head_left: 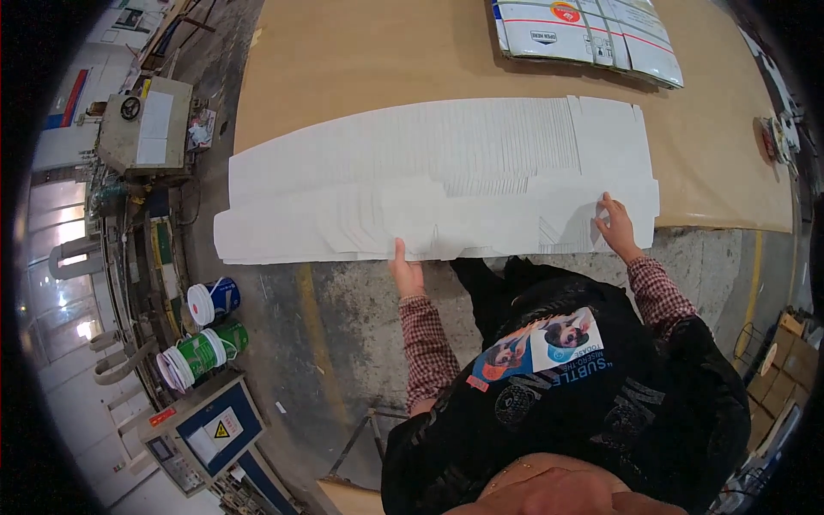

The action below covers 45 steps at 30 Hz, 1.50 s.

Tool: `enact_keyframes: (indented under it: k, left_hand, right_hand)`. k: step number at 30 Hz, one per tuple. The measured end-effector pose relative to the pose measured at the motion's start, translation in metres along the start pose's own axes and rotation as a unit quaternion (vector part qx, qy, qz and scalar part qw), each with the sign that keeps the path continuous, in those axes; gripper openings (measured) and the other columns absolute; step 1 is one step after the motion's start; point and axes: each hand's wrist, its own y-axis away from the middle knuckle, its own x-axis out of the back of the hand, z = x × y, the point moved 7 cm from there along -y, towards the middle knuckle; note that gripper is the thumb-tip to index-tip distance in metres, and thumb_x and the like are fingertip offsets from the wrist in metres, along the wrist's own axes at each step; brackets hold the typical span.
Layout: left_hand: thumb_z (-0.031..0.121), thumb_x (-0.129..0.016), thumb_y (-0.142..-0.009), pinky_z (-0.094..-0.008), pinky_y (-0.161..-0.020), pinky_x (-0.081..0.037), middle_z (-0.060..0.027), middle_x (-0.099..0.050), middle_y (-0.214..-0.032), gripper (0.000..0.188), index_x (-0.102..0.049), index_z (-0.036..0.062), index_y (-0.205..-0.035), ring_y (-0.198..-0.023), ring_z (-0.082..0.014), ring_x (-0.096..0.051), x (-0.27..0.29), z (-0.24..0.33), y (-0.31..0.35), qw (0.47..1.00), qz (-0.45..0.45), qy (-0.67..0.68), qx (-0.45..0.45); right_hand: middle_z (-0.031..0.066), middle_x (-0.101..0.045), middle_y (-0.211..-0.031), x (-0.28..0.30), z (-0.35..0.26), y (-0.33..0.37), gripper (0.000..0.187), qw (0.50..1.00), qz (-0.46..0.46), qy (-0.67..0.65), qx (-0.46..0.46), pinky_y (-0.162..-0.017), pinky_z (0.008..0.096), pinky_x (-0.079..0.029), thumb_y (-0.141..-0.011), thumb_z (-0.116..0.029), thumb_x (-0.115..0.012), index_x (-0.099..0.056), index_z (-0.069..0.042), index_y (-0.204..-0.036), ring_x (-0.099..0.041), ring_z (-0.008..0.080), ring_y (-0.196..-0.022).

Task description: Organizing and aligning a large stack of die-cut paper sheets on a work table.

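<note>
A long, fanned-out row of overlapping white cardboard blanks (489,223) lies across the near side of a brown-topped table (369,73). At the front edge of the row, my left hand (407,273) grips the cardboard, its thumb on top and its other fingers hidden beneath. Farther right, my right hand (620,230) rests on the upper surface near the right end, with thumb and forefinger apart. Many closely spaced sheet edges show along the middle and far part of the row.
A strapped bundle of flat printed cartons (592,39) sits at the table's far right. On the floor to the left are a blue-and-white bucket (215,300) and green-and-white buckets (202,354), beside machinery with a control cabinet (219,429). Stacked brown boxes (785,369) stand at right.
</note>
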Motion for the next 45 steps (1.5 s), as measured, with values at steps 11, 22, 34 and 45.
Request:
enact_keyframes:
  k: [11,22,34,45]
  left_hand:
    - [0.011,-0.06,-0.08,-0.0322,-0.085,-0.04,-0.0114,-0.05,-0.112,0.044,-0.042,-0.009,-0.114,-0.096,-0.0206,-0.05,-0.002,0.001,0.008,0.998,-0.038,0.037,-0.028]
    - [0.012,-0.06,-0.08,-0.0326,-0.082,-0.041,-0.0104,-0.052,-0.107,0.043,-0.043,-0.0075,-0.115,-0.092,-0.0197,-0.051,-0.013,0.01,0.021,0.98,0.0,-0.151,-0.131]
    - [0.011,-0.06,-0.079,-0.03,-0.083,-0.04,-0.0107,-0.053,-0.107,0.037,-0.048,-0.0083,-0.109,-0.094,-0.0186,-0.051,-0.008,0.007,0.023,0.974,0.021,-0.162,-0.154]
    - [0.011,-0.058,-0.081,-0.0312,-0.078,-0.043,-0.0118,-0.052,-0.11,0.04,-0.044,-0.0082,-0.113,-0.096,-0.0195,-0.052,-0.022,0.015,0.028,0.95,-0.006,-0.274,-0.151]
  right_hand:
    - [0.0166,-0.042,-0.125,-0.005,0.012,0.003,0.04,1.0,0.004,-0.005,-0.008,-0.091,0.0374,-0.037,-0.07,-0.011,-0.063,-0.047,-0.003,-0.106,-0.04,0.0331,-0.112]
    - [0.0166,-0.044,-0.122,-0.001,0.015,0.001,0.05,1.0,0.011,0.001,-0.02,-0.09,0.0383,-0.037,-0.071,-0.009,-0.063,-0.043,0.0,-0.115,-0.041,0.0321,-0.11]
    - [0.0178,-0.04,-0.125,0.0,0.018,0.004,0.042,0.998,-0.01,-0.021,-0.055,-0.093,0.0381,-0.036,-0.07,-0.011,-0.063,-0.046,-0.002,-0.107,-0.037,0.0343,-0.114]
    - [0.0143,-0.05,-0.111,-0.001,0.028,0.005,0.066,0.999,0.018,0.02,-0.023,-0.091,0.0374,-0.036,-0.07,-0.009,-0.063,-0.029,0.003,-0.126,-0.04,0.032,-0.11]
